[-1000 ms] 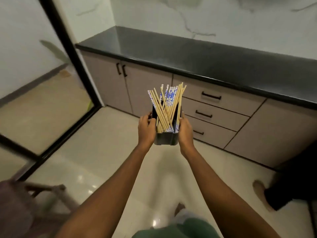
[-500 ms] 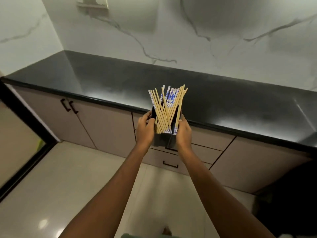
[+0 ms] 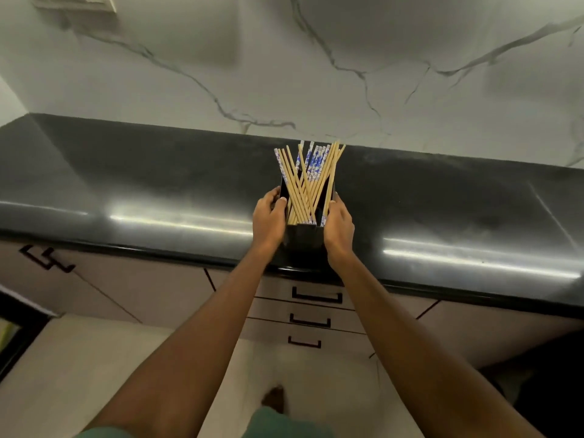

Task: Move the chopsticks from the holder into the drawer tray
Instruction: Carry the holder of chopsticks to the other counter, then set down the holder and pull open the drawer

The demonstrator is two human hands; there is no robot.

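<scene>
A black rectangular holder (image 3: 304, 237) is full of several chopsticks (image 3: 308, 181), some plain wood and some with blue-and-white patterned ends, fanned out and leaning. My left hand (image 3: 268, 221) grips the holder's left side and my right hand (image 3: 338, 228) grips its right side. The holder is over the front part of the black countertop (image 3: 158, 184); whether its base touches the counter is hidden. Below the counter edge sit three shut drawers with dark handles, the top drawer (image 3: 317, 295) straight under the holder. No drawer tray is visible.
A white marble wall (image 3: 347, 74) rises behind the counter. Cabinet doors with dark handles (image 3: 47, 259) are at the lower left. Pale floor tiles (image 3: 79, 374) lie below, with my foot (image 3: 274, 396) on them. A dark shape fills the lower right corner.
I have carried the holder forward from over the floor to above the countertop. The view has swung from the cabinet corner to face the counter and drawers head-on.
</scene>
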